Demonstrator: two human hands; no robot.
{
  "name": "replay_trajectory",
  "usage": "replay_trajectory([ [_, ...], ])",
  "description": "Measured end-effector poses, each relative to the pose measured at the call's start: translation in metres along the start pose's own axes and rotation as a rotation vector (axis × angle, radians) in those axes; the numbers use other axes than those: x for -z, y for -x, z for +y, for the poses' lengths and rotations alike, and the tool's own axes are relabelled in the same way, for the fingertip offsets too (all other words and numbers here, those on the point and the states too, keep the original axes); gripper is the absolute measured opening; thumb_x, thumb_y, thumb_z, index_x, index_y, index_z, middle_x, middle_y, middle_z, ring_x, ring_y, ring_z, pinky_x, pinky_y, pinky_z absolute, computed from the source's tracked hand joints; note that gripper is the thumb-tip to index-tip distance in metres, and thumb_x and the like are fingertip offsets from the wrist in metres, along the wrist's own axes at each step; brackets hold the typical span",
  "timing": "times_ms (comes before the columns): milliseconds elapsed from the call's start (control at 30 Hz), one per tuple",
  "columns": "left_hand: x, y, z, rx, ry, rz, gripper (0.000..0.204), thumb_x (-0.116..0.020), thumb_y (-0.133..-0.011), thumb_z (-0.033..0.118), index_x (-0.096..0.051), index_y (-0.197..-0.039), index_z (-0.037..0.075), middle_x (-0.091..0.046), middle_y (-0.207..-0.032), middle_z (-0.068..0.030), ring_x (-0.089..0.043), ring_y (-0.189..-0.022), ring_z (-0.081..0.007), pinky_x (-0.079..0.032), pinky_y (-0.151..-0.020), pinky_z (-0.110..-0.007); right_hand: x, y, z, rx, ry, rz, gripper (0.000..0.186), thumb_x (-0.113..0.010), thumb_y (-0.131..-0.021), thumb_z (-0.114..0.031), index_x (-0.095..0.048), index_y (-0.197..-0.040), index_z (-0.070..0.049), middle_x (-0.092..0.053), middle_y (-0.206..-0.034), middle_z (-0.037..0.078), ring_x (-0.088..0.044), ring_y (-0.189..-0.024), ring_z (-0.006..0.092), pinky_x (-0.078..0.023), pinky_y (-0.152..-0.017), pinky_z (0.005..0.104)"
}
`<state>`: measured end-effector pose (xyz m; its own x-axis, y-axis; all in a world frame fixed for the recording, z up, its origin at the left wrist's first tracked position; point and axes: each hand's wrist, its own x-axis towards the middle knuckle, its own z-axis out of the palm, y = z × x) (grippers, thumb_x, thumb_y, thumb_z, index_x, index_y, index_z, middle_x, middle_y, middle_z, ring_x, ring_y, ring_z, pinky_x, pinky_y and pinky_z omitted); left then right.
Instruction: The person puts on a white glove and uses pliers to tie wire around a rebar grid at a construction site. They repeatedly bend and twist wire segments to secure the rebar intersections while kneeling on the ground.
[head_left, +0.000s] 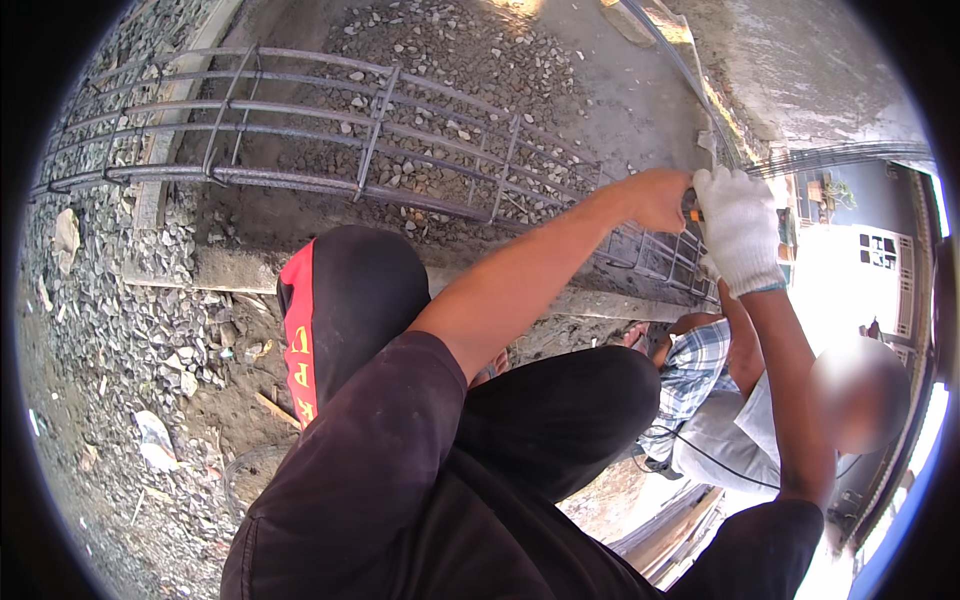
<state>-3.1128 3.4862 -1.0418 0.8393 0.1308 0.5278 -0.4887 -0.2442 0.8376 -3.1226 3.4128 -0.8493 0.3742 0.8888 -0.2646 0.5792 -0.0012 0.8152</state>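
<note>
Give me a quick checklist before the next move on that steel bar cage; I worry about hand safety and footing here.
1. Glove on right hand: ok, a white work glove covers it.
2. Glove on left hand: not ok, it is bare.
3. Grip on the orange-handled tool: cannot tell, the hands hide nearly all of it.
4. Both hands at the rebar cage: ok, they meet at its right end.
5. Footing: not ok, loose gravel lies all around.
6. Space from the second person: not ok, that person crouches right beside the hands.
</note>
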Motion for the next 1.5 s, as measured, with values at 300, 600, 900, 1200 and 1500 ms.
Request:
replay_trajectory([
  [300,-0.058,0.039,0.032,0.055,-0.462,0.164,0.049,-0.081,-0.084,0.013,-0.067,-0.130,0.005,-0.079,-0.101,-0.0173,-0.078,-0.100,-0.0392,-0.058,-0.083,-0.057,-0.010,0.020,0.008,-0.224,-0.778,-0.939,0.025,-0.075,-0.093,-0.027,-0.082,-0.103,-0.005,-0.082,-0.100,0.021,-0.081,-0.096,0.0345,-0.065,-0.091,0.0475],
  [600,-0.051,0.034,0.030,0.014,-0.471,0.105,0.053,-0.080,-0.081,0.016,-0.066,-0.130,0.001,-0.079,-0.108,-0.0224,-0.077,-0.105,-0.0440,-0.060,-0.087,-0.057,-0.028,0.030,0.001,-0.270,-0.869,-0.841,0.037,-0.091,-0.080,-0.019,-0.080,-0.110,0.001,-0.081,-0.100,0.017,-0.081,-0.096,0.0280,-0.066,-0.087,0.0469],
  [900,-0.021,0.014,0.010,0.118,-0.243,-0.298,0.080,-0.091,-0.075,0.032,-0.061,-0.142,0.001,-0.078,-0.113,-0.0254,-0.076,-0.110,-0.0449,-0.060,-0.094,-0.054,-0.035,0.056,-0.033,-0.156,-0.299,-0.131,0.033,-0.076,-0.095,-0.027,-0.076,-0.111,0.002,-0.084,-0.111,0.018,-0.083,-0.098,0.0310,-0.064,-0.085,0.0479],
  [1200,0.079,-0.002,0.053,0.332,0.136,0.151,0.064,-0.072,-0.105,0.050,-0.067,-0.149,0.005,-0.077,-0.135,-0.0212,-0.075,-0.124,-0.0337,-0.062,-0.102,-0.046,-0.084,0.124,-0.061,-0.287,-2.432,-0.525,0.065,-0.070,-0.108,-0.032,-0.056,-0.159,0.005,-0.080,-0.112,0.012,-0.077,-0.092,0.0207,-0.065,-0.085,0.0374],
  [1500,0.040,0.002,0.082,0.678,0.737,0.256,0.074,-0.059,-0.110,0.067,-0.073,-0.123,-0.005,-0.083,-0.102,-0.0185,-0.083,-0.083,-0.0288,-0.071,-0.076,-0.041,-0.080,0.097,-0.083,-0.394,-2.729,-0.034,0.052,-0.070,-0.111,-0.021,-0.055,-0.155,0.002,-0.075,-0.111,0.013,-0.076,-0.092,0.0226,-0.069,-0.089,0.0478],
])
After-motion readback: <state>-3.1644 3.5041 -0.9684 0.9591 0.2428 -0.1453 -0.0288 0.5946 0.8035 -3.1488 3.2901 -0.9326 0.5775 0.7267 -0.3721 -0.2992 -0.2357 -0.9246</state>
